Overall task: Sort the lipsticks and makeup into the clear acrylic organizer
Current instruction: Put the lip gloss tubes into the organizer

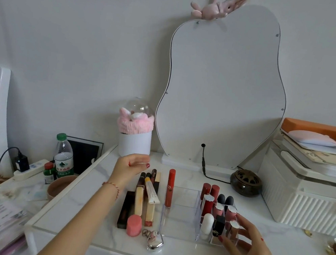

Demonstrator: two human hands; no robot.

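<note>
Above the loose makeup pile (pixel 145 197) the left hand (pixel 128 168) hovers relaxed, holding nothing, while the right hand (pixel 248 246) spreads straight fingers against the organizer (pixel 178 217).

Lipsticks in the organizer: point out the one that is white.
The white lipstick in the front-left slot of the clear acrylic organizer; its neighbours are red, pink or black.

red lip gloss (pixel 170 187), pink jar (pixel 134 225)
</note>
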